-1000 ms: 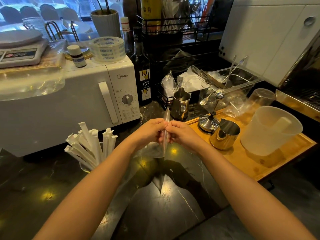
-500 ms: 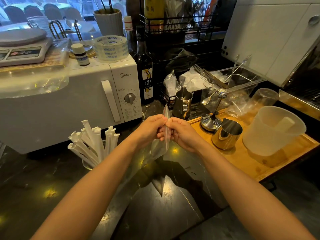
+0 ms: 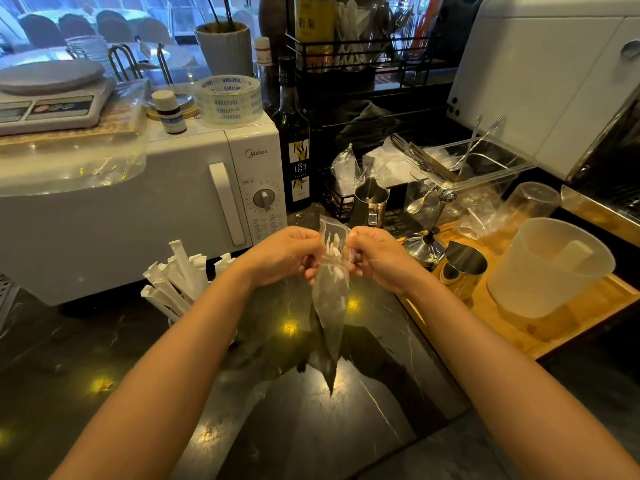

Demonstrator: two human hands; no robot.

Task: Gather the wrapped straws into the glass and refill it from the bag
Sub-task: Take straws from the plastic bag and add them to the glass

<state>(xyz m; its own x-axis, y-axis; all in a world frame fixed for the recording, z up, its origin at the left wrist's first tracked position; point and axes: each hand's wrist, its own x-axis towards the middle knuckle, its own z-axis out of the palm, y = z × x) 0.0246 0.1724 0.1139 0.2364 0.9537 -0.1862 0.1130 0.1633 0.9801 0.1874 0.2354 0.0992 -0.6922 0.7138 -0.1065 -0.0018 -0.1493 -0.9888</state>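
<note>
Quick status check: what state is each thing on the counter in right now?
Left hand: gripping the bag's top edge.
Right hand: gripping the opposite edge.
Bag: hanging upright, straws inside.
Glass of straws: upright, well filled.
Microwave: door closed.
Plastic jug: upright.

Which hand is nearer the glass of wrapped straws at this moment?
Left. The left hand is just right of the glass of wrapped straws, gripping the clear bag. The right hand grips the bag's far side, farther away.

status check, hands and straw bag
Left hand and right hand both pinching clear bag at its top. Glass of wrapped straws on counter, left. Nothing in the way.
</note>
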